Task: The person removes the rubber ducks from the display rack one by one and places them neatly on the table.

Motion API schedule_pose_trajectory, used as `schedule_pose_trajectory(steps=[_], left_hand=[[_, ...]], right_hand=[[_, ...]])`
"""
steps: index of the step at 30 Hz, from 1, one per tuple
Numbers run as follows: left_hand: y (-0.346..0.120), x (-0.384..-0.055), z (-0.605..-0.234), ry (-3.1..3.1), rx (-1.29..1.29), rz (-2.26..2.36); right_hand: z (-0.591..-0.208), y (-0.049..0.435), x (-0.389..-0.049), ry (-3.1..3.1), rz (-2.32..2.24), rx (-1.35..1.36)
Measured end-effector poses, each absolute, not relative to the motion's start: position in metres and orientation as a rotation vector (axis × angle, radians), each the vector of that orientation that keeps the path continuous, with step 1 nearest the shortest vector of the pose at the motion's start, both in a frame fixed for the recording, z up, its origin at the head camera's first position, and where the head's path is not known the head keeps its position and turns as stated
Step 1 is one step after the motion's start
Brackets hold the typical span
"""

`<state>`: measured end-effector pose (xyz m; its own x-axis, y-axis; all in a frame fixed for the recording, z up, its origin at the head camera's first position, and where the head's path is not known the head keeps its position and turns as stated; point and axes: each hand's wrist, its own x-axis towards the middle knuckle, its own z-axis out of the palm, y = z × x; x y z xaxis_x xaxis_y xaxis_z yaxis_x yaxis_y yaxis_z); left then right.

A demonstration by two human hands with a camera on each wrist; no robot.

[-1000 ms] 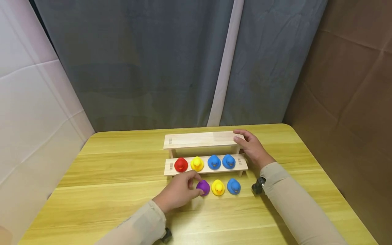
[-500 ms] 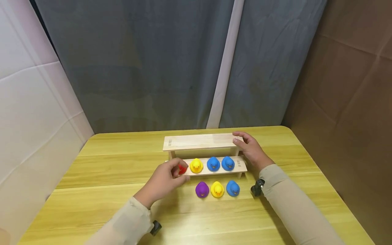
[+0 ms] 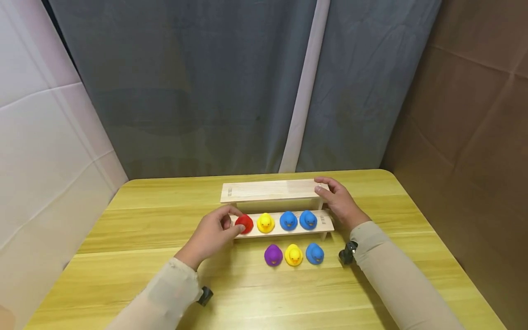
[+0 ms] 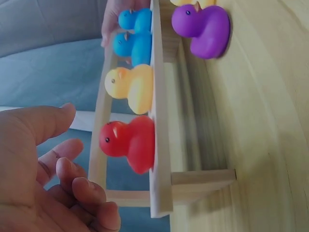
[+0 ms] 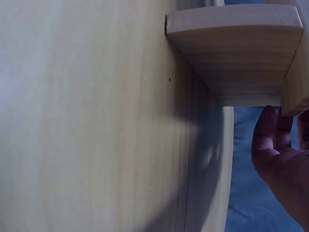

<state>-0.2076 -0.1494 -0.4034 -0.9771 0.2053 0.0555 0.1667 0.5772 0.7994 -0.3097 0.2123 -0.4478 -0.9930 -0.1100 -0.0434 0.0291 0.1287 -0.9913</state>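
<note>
My left hand (image 3: 212,233) is beside the red rubber duck (image 3: 244,224), its thumb and index finger spread around the duck's left side. The left wrist view shows a gap between those fingers and the red duck (image 4: 130,142), which sits upright on the lower board of a two-tier wooden stand (image 3: 274,189). A yellow duck (image 3: 266,222) and two blue ducks, one of them (image 3: 288,221) in the middle, continue that row. With its thumb in front and a finger behind, my right hand (image 3: 342,201) grips the right end of the upper board.
On the table in front of the stand, a purple duck (image 3: 273,255), a second yellow duck (image 3: 294,255) and another blue duck (image 3: 315,253) form a row. Grey curtain (image 3: 185,91) hangs behind the table, with a white cloth left and a brown one right.
My left hand has left the purple duck, which stays on the table, and moved left and up to the red duck. The right hand keeps its place on the stand.
</note>
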Motion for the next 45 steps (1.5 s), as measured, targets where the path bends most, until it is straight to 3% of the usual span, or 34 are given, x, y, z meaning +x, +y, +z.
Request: schedule_pose_trajectory(steps=[45], left_hand=[[-0.145,-0.222,-0.418,2.765,0.247,1.239]], right_hand=[[-0.447,0.214,-0.311,2.279,-1.99,-0.073]])
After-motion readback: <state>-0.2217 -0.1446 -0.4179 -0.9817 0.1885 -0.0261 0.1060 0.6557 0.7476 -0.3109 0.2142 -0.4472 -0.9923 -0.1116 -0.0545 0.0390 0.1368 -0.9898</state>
